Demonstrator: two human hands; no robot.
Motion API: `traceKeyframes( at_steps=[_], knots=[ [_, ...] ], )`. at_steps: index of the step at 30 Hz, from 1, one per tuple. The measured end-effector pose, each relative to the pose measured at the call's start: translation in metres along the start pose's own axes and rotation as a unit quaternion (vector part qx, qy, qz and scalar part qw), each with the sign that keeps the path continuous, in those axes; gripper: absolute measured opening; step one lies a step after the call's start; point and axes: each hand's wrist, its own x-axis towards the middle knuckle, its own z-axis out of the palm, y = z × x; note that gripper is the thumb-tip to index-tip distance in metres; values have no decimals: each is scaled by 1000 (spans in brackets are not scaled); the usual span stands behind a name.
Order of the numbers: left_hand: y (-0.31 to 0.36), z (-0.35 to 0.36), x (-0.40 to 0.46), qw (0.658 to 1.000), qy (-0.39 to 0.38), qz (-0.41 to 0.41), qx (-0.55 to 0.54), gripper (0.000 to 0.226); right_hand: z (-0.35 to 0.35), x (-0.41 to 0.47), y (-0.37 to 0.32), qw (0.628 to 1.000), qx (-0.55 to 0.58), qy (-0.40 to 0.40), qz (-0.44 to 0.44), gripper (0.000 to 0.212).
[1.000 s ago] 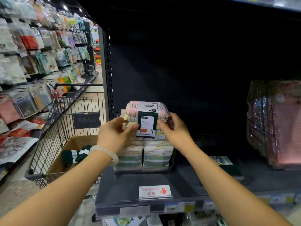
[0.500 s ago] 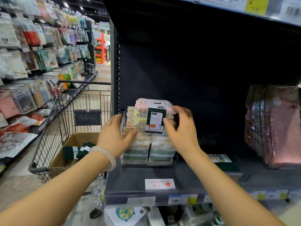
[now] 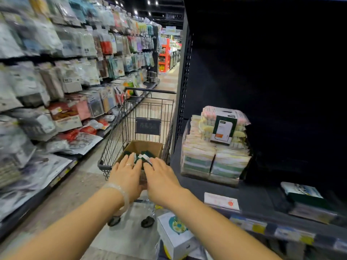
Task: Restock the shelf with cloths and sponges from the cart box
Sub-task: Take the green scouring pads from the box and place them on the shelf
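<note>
A stack of striped cloth packs [image 3: 216, 158] stands on the dark shelf [image 3: 259, 197], and one pack with a green-and-white label [image 3: 223, 126] lies on top. To its left a wire cart [image 3: 150, 109] holds a brown cardboard box [image 3: 142, 145] with dark green sponge packs [image 3: 145, 155] inside. My left hand [image 3: 125, 175] and my right hand [image 3: 161, 179] stretch side by side over the near end of the box, fingers straight and spread, holding nothing.
Hanging packaged goods [image 3: 65, 72] fill the racks along the aisle's left side. A flat green pack [image 3: 304, 196] lies on the shelf at the right. A white price card [image 3: 221, 201] sits at the shelf's front edge. White boxes [image 3: 176, 235] stand below the shelf.
Both hands let go of the labelled cloth pack on top of the stack and swung left and down to the cart box. The view turned left towards the aisle.
</note>
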Motion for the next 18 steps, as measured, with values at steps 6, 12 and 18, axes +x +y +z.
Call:
traceKeyframes(
  at_steps=[6,12,18],
  knots=[
    [-41,21,-5,998,-38,-47,12,76,38,32,-31,999,9,-43,4,67],
    [-95,36,25,997,-59,-49,-5,78,66,100,-53,996,1,-86,26,72],
    [-182,48,76,995,-90,-45,-17,77,100,193,-91,992,18,-117,54,65]
  ],
)
